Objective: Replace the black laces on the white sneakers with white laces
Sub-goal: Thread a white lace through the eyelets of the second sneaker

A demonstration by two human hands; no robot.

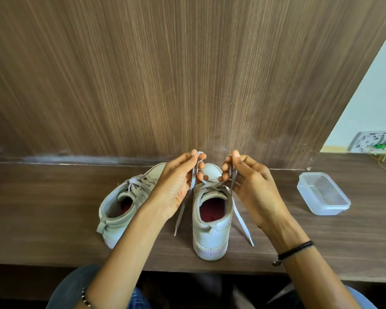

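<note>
Gathering loops, seemingly for the bow: left hand point(176, 185) fingers point(187, 157) pinch one loop of white lace point(239, 216), right hand point(254, 188) pinches the other, above the sneaker point(210, 233) on the bench point(54, 208); second sneaker point(112, 210) looks laced.

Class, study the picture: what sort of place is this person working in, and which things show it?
Probably an indoor room, perhaps at home: a wood-laminate desk set against a matching wooden panel, a white wall with what looks like a socket plate, and a clear plastic container.

Head view (wide-angle), facing forward-down, close above desk point(42, 210).
</note>
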